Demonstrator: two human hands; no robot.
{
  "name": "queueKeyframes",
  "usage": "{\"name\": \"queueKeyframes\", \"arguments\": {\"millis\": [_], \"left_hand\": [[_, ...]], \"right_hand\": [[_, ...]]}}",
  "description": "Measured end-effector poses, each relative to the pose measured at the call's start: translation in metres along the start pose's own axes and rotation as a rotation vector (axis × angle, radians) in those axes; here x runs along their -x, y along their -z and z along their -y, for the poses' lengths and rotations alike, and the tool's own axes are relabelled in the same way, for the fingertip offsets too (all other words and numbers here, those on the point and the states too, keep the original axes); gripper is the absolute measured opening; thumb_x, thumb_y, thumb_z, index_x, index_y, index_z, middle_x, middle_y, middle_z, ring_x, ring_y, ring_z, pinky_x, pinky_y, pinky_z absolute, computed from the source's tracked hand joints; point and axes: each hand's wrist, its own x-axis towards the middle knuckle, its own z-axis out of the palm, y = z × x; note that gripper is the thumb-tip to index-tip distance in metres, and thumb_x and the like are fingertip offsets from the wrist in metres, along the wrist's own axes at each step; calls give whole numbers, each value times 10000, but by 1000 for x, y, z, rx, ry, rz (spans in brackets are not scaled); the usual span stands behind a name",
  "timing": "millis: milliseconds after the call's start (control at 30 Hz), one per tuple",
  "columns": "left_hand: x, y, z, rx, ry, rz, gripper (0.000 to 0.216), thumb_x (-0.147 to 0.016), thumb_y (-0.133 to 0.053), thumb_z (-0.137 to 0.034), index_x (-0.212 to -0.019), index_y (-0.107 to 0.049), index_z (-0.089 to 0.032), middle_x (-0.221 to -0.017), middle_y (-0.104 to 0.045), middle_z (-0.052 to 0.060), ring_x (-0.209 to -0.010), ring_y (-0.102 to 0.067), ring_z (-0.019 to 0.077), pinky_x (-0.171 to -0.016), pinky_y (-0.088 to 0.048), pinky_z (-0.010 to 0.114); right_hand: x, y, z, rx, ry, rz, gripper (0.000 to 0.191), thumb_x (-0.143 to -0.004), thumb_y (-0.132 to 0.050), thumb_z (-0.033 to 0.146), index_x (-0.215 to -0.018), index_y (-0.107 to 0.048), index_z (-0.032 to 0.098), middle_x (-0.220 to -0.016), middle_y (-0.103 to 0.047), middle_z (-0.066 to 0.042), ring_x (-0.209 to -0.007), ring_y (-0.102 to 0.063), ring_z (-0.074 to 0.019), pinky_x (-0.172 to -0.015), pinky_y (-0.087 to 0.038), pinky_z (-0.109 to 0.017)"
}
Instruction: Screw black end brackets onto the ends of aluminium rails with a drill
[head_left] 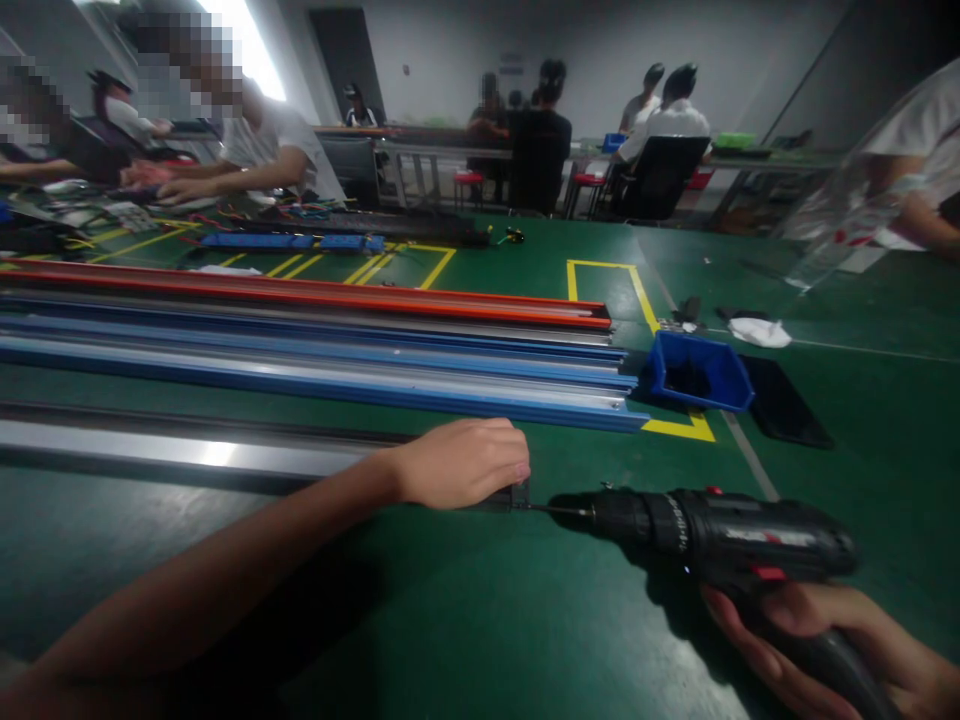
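My left hand is wrapped over the right end of a long black and silver metal profile lying on the green table. A small black end piece shows just past its fingers. In my right hand is a black cordless drill, gripped by its handle and lying level. The drill's long thin bit points left, and its tip meets the end piece or comes very near; I cannot tell which. My left palm and the profile's edge beneath it are hidden.
Several blue profiles and an orange one lie beyond, parallel. Right of them stand a blue bin with dark parts, a black flat tablet-like object and a white crumpled piece. Co-workers sit or stand around.
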Motion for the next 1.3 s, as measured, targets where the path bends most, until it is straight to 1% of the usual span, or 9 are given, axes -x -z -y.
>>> {"name": "queueKeyframes", "arguments": {"millis": [200,267,467,567,733,900,1100,1300], "left_hand": [[-2,-4,5,-8,-16,23,338,-1088,-316,-253,-944,-611,-172,-933,-666,67,-912,-552,203,-880,-428,332],[-3,-4,5,-4,-16,24,334,-1087,-317,-246,-943,-608,-167,-931,-663,69,-906,-551,202,-880,-426,332],[-4,-3,5,22,-14,17,322,-1082,-331,-238,-929,-606,-172,-911,-660,63,-889,-550,200,-867,-425,333],[-4,-3,4,21,-11,20,325,-1082,-326,-243,-926,-603,-173,-910,-658,65,-892,-549,201,-871,-422,334],[-4,-4,4,27,-14,-1,345,-1083,-313,-257,-905,-599,-180,-889,-656,64,-875,-547,203,-854,-426,337],[-3,-6,5,21,-18,4,347,-1084,-305,-258,-909,-595,-180,-895,-653,62,-871,-540,201,-858,-422,336],[-3,-6,5,0,-14,16,342,-1085,-305,-257,-915,-591,-179,-895,-648,62,-863,-536,201,-865,-417,339],[-2,-5,5,13,-20,8,357,-1084,-297,-266,-911,-599,-184,-890,-656,67,-875,-545,212,-868,-424,348]], "right_hand": [[-1,6,1,-58,-46,13,288,-778,-681,332,-936,-786,115,-670,-671,-70,-311,-456,-51,-372,-462,-172],[-1,9,1,-64,-45,7,285,-783,-671,327,-935,-779,111,-657,-661,-66,-305,-450,-52,-372,-465,-174],[-3,14,-2,-72,-36,47,268,-789,-680,327,-940,-770,124,-652,-652,-53,-295,-425,-45,-362,-459,-175],[-4,13,-2,-82,-48,59,277,-804,-674,332,-948,-762,112,-674,-657,-60,-302,-446,-46,-371,-468,-170],[-6,13,-2,-81,-31,129,293,-815,-659,328,-978,-755,103,-743,-682,-89,-328,-481,-48,-397,-489,-173],[-6,12,-1,-105,-40,110,283,-820,-654,307,-996,-760,112,-715,-669,-62,-333,-489,-48,-404,-502,-173],[-4,7,3,-131,-44,112,271,-853,-631,260,-1018,-744,77,-743,-693,-73,-374,-547,-53,-458,-540,-180],[-4,6,3,-119,-37,121,268,-853,-640,262,-1017,-734,72,-735,-686,-64,-380,-552,-58,-465,-546,-185]]}}
